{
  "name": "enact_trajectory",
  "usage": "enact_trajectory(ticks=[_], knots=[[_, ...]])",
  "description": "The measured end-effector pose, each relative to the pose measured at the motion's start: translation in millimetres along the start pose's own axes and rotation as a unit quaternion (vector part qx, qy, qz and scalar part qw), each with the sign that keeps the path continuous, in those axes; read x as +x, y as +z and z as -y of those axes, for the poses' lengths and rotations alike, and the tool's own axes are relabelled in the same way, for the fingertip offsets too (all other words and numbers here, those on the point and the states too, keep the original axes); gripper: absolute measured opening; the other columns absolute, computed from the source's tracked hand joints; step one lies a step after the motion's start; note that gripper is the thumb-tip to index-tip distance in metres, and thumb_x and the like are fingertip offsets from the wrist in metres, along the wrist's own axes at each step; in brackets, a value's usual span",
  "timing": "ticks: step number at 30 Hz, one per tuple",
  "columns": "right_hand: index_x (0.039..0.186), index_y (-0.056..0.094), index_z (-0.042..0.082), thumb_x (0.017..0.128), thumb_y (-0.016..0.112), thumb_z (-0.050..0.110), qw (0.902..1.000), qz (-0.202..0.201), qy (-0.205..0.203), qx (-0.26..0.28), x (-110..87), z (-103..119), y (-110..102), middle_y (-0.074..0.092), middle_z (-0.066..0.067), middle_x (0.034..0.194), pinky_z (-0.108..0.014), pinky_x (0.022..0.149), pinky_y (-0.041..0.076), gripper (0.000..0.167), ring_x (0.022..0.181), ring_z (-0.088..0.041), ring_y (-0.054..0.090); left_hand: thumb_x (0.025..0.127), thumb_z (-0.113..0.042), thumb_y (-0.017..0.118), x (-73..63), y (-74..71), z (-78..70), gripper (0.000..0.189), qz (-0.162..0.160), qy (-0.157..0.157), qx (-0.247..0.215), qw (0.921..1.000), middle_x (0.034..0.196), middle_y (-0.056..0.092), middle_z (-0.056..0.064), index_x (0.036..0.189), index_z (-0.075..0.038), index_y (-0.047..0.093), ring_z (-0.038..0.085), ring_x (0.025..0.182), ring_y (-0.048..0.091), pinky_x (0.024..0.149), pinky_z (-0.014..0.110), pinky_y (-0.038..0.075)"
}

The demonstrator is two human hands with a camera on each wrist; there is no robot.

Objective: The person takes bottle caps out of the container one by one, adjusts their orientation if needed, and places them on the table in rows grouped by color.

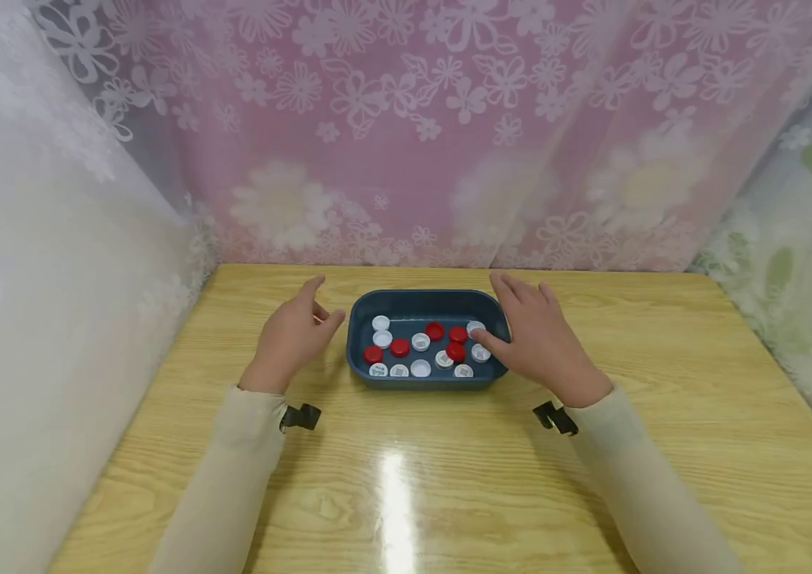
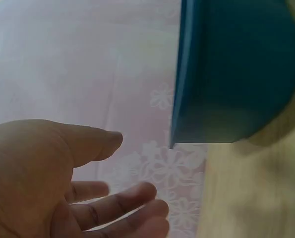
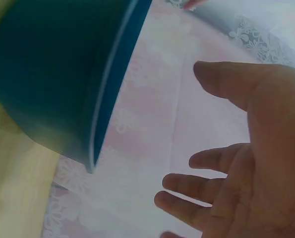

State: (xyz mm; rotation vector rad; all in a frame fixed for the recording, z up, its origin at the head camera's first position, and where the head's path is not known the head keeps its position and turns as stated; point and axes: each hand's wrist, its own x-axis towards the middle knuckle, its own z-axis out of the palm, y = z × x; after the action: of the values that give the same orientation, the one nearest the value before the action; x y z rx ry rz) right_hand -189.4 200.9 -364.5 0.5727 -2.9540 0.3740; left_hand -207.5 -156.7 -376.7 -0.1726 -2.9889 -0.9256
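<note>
A dark blue rectangular tub (image 1: 427, 383) with rounded corners stands on the wooden table. Red bottle caps (image 1: 400, 347) and white bottle caps (image 1: 420, 342) lie scattered over its floor, some with printed marks. Left of the tub is my left hand (image 1: 294, 339), its thumb and fingers spread apart a short way from the wall. My right hand (image 1: 542, 339) is at the right end, its thumb overlapping the inside of the tub in the head view. Both wrist views show empty space between thumb and fingers, beside the tub's outer wall (image 2: 236, 74).
The wooden table (image 1: 334, 462) reaches out on all sides of the tub. A pink flowered curtain (image 1: 392, 159) hangs behind its far edge. Pale cloth (image 1: 40, 279) closes off the left side, and leaf-patterned cloth (image 1: 801, 263) the right.
</note>
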Motion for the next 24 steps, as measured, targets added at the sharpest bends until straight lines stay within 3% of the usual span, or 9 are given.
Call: enact_trajectory(ticks=[3, 6, 8, 10, 15, 20, 24], knots=[[0.161, 0.034, 0.003, 0.099, 0.066, 0.049, 1.0000, 0.004, -0.002, 0.006, -3.9, 0, -3, 0.043, -0.022, 0.158, -0.063, 0.115, 0.035, 0.083, 0.142, -0.042, 0.044, 0.104, -0.040, 0.061, 2.3, 6.3, 3.5, 0.056, 0.012, -0.010, -0.019, 0.9997, 0.100, 0.072, 0.007, 0.151, -0.011, 0.051, 0.024, 0.080, 0.066, 0.071, 0.041, 0.053], [0.151, 0.051, 0.006, 0.100, 0.066, 0.048, 1.0000, 0.005, -0.008, 0.001, -5.0, 1, -7, 0.062, -0.015, 0.139, -0.053, 0.090, 0.056, 0.067, 0.118, -0.033, 0.064, 0.105, -0.039, 0.059, 6.8, 13.4, 6.1, 0.048, 0.036, -0.025, -0.060, 0.9972, 0.092, 0.072, 0.007, 0.145, -0.012, 0.056, 0.026, 0.077, 0.068, 0.071, 0.039, 0.051], [0.141, 0.060, 0.007, 0.100, 0.066, 0.046, 0.9997, 0.002, -0.024, -0.008, -4.2, 2, -12, 0.070, -0.011, 0.123, -0.045, 0.074, 0.059, 0.057, 0.098, -0.025, 0.069, 0.106, -0.037, 0.058, 10.7, 18.8, 7.7, 0.048, 0.060, -0.033, -0.091, 0.9935, 0.088, 0.072, 0.007, 0.147, -0.011, 0.053, 0.027, 0.079, 0.070, 0.072, 0.037, 0.051], [0.134, 0.065, 0.007, 0.099, 0.068, 0.043, 0.9986, 0.006, -0.047, -0.022, -1.4, 4, -17, 0.073, -0.007, 0.110, -0.041, 0.068, 0.058, 0.050, 0.088, -0.020, 0.069, 0.107, -0.035, 0.056, 13.9, 23.6, 8.7, 0.051, 0.086, -0.044, -0.122, 0.9878, 0.085, 0.073, 0.009, 0.151, -0.011, 0.048, 0.029, 0.080, 0.072, 0.071, 0.035, 0.053], [0.133, 0.065, 0.008, 0.098, 0.071, 0.042, 0.9932, 0.054, -0.085, -0.059, 13.9, 16, -28, 0.073, -0.005, 0.108, -0.041, 0.073, 0.059, 0.050, 0.090, -0.019, 0.069, 0.108, -0.030, 0.055, 17.6, 29.8, 9.7, 0.058, 0.118, -0.068, -0.174, 0.9753, 0.080, 0.069, 0.011, 0.160, -0.012, 0.036, 0.035, 0.077, 0.071, 0.063, 0.035, 0.057], [0.136, 0.064, 0.010, 0.097, 0.072, 0.043, 0.9824, 0.127, -0.111, -0.081, 39.9, 32, -27, 0.071, -0.005, 0.124, -0.042, 0.086, 0.059, 0.051, 0.103, -0.021, 0.069, 0.107, -0.024, 0.057, 18.8, 29.4, 10.6, 0.063, 0.122, -0.068, -0.180, 0.9737, 0.076, 0.068, 0.012, 0.164, -0.015, 0.030, 0.034, 0.073, 0.069, 0.060, 0.036, 0.057], [0.129, 0.066, 0.011, 0.097, 0.073, 0.036, 0.9684, 0.168, -0.152, -0.104, 61.2, 42, -16, 0.072, -0.003, 0.114, -0.038, 0.084, 0.058, 0.041, 0.094, -0.018, 0.067, 0.107, -0.022, 0.056, 21.8, 30.2, 7.4, 0.064, 0.124, -0.050, -0.169, 0.9765, 0.072, 0.066, 0.010, 0.164, -0.017, 0.028, 0.031, 0.067, 0.067, 0.056, 0.034, 0.055]])
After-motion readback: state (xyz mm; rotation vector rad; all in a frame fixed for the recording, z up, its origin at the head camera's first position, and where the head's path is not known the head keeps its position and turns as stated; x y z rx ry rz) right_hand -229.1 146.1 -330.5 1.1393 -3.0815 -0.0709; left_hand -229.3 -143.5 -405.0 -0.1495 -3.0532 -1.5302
